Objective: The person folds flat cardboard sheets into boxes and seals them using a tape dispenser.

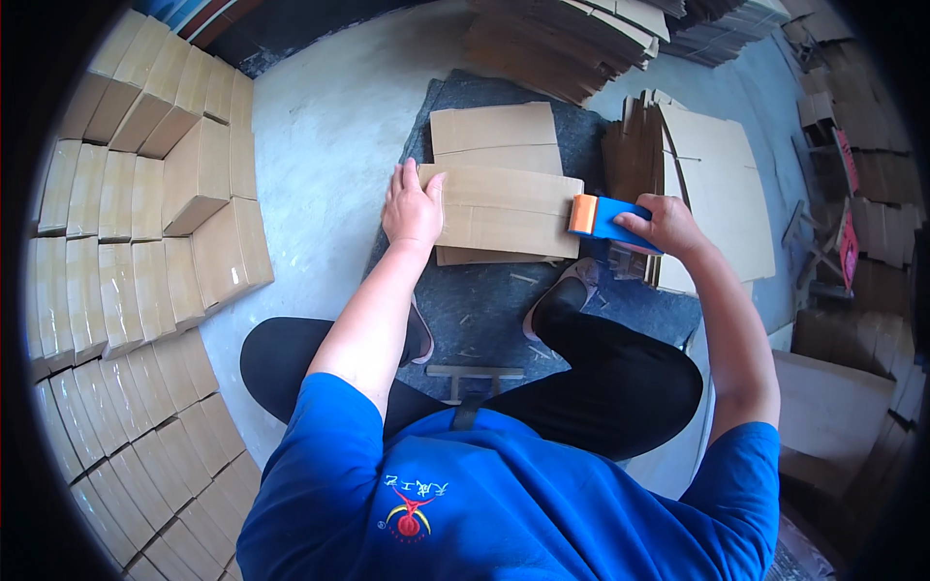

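In front of me a brown cardboard box lies over a dark mat, its top flaps meeting along a seam. My left hand rests on the box's left end, fingers stretched out and pressing on the cardboard. My right hand is wrapped round a blue tape dispenser with an orange front. The dispenser's front touches or nearly touches the box's right end. Beyond the box, a piece of flat cardboard sticks out from behind it; how the two join is hidden.
Stacked finished boxes fill the left side. Flat cardboard sheets stand in a pile at the right, with another pile farther back. My feet are on the dark mat, near a small wooden frame.
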`<state>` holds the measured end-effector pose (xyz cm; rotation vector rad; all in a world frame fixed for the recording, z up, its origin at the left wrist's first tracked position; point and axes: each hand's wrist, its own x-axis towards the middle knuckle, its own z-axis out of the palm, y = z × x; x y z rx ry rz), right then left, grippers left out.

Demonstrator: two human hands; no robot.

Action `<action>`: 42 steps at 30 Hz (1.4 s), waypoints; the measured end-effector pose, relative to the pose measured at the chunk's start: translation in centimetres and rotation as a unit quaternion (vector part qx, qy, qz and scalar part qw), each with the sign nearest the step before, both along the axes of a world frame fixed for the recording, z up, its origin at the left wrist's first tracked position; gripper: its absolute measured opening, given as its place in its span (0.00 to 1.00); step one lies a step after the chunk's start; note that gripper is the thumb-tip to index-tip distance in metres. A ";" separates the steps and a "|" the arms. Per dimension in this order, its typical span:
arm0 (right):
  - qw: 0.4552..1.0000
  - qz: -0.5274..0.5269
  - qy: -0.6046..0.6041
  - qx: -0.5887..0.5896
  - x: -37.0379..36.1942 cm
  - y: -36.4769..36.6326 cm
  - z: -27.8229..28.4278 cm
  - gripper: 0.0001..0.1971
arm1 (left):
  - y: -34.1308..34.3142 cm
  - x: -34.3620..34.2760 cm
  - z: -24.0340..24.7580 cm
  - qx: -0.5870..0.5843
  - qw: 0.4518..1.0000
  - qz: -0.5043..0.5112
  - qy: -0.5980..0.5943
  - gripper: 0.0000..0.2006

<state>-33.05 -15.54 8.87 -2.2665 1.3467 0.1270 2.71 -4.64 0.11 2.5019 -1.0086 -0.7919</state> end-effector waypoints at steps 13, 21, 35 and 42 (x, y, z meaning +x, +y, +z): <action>1.000 -0.010 -0.013 -0.006 -0.5 0.3 -0.6 0.30 | -1.2 -13.5 3.0 -0.083 0.857 -0.481 -0.163 0.43; 1.000 -0.018 -0.023 0.011 -1.4 -0.2 0.6 0.26 | -2.2 -15.4 3.8 -0.029 0.908 -0.384 -0.168 0.47; 0.978 0.006 0.206 -0.042 -2.9 -0.3 2.7 0.26 | -2.0 -15.0 2.8 -0.075 0.901 -0.392 -0.169 0.46; 0.980 0.024 0.190 -0.054 6.2 3.2 -1.7 0.13 | -0.5 -13.3 0.5 -0.277 0.871 -0.395 -0.090 0.23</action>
